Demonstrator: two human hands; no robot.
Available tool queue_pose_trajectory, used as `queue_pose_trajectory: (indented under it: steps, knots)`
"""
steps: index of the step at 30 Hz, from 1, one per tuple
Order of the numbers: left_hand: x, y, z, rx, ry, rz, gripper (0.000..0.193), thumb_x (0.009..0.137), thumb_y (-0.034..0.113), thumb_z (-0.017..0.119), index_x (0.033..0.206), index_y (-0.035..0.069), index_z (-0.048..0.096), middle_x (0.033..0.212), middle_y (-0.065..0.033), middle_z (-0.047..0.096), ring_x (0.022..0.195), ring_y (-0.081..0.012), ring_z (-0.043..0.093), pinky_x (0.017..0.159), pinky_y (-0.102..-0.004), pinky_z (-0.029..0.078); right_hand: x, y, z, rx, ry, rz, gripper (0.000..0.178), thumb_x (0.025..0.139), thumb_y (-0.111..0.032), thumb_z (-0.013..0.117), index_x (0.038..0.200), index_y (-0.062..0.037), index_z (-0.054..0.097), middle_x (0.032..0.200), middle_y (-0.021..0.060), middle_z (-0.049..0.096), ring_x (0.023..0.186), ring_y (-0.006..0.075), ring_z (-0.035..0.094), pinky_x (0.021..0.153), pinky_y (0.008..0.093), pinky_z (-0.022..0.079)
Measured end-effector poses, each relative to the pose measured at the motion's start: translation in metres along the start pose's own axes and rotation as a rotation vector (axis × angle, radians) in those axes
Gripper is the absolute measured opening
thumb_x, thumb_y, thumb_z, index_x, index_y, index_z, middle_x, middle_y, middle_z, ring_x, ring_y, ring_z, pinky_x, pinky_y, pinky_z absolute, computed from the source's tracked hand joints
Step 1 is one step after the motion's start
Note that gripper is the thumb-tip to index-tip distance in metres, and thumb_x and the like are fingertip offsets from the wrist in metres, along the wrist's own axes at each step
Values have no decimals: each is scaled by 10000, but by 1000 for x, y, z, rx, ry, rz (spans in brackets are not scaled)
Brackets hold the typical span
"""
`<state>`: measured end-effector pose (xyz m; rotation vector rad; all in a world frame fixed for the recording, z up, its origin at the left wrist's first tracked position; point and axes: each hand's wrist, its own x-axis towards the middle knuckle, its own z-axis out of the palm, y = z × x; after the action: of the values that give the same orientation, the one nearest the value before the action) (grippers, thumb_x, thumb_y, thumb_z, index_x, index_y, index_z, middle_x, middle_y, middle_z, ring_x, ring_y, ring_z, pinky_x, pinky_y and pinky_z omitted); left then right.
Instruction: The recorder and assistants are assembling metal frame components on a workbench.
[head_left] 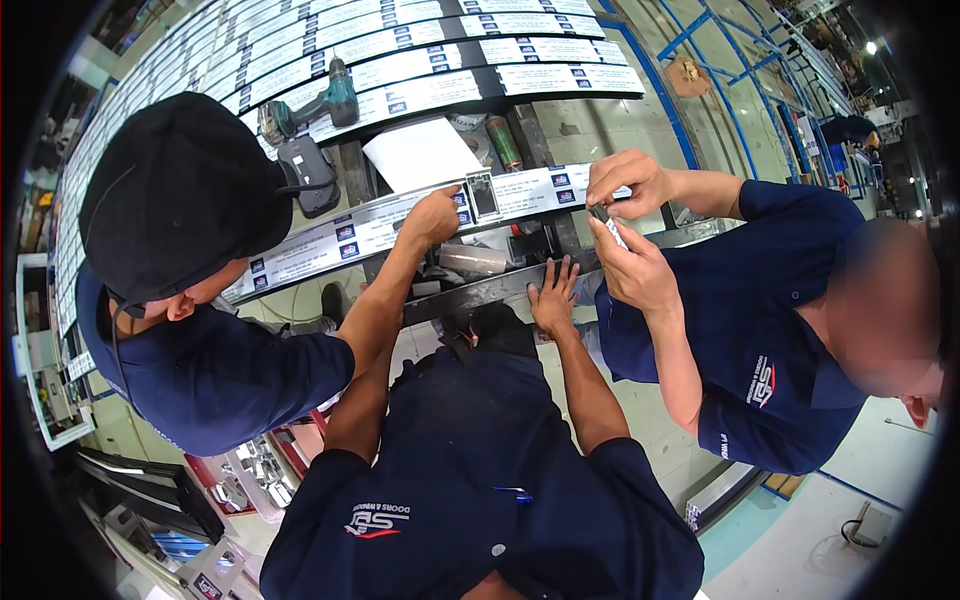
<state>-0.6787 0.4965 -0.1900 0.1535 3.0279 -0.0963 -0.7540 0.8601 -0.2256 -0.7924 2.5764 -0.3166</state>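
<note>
My right hand (553, 298) lies with its fingers spread on a dark metal bar (470, 297) in front of me, holding nothing. My left forearm (358, 415) runs up behind a co-worker's arm, which hides my left hand. Beyond the bar lies a long profile (395, 218) covered in printed white and blue film. On it is a small rectangular frame with a dark middle (483, 196). The left co-worker's hand (435, 216) touches the profile beside that frame. At the right, another person's hands (632, 200) hold a small dark part (600, 212) over the profile's end.
A cordless drill (338, 98) rests on film-covered profiles (390, 65) stacked in rows at the back. White paper (420, 155), a green cylinder (503, 143) and a dark boxy object (308, 175) lie behind the long profile. Blue racking (715, 50) stands at the far right.
</note>
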Motion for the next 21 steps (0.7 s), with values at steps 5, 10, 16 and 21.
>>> queue_pose_trajectory:
  steps: [5, 10, 16, 21]
  knots:
    - [6, 9, -7, -14, 69, 37, 243, 896, 178, 668, 771, 74, 849, 960, -83, 836, 1363, -331, 647, 1082, -382, 563, -6, -3, -1, -24, -24, 81, 861, 1107, -524, 530, 1764, -150, 118, 1836, 177, -138, 1665, 495, -161, 1181, 859, 242]
    - [12, 4, 2, -22, 16, -43, 239, 912, 171, 661, 831, 73, 863, 987, -114, 833, 1201, -282, 722, 1025, -369, 586, -4, -25, -21, -28, -69, 81, 894, 1090, -536, 574, 1762, -128, 148, 1837, 192, -115, 1671, 486, -143, 1208, 845, 190]
    - [20, 10, 7, -42, -22, -49, 238, 916, 171, 661, 842, 75, 866, 996, -118, 832, 1172, -275, 730, 1012, -368, 590, -45, -66, -72, 157, -256, -174, 744, 1074, -506, 636, 1643, -63, 457, 1767, 264, 269, 1646, 469, 210, 1296, 627, 258]
    - [17, 11, 9, -71, -31, -65, 237, 920, 172, 661, 851, 77, 867, 1004, -121, 832, 1147, -268, 737, 1001, -367, 593, -93, -131, -153, 481, -228, -395, 482, 1087, -333, 667, 1445, -10, 666, 1545, 234, 619, 1475, 404, 549, 1244, 485, 400]
